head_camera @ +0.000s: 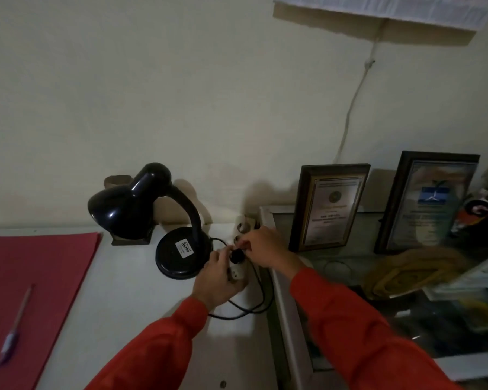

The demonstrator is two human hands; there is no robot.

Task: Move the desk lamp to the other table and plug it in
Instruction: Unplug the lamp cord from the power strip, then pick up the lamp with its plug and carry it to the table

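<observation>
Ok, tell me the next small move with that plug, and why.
Probably press the plug straight down into the power strip. The right hand pinches the plug over a socket, the left hand steadies the strip, and the lamp is dark.

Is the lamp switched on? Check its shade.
No: the lamp has a dark shade with no glow, and casts no light on the white table.

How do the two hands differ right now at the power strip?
The left hand lies over the white power strip, pressing it to the white table; the right hand pinches the black plug above a socket. The left sits nearer the lamp base, the right nearer the framed certificate. Both wear red sleeves.
</observation>
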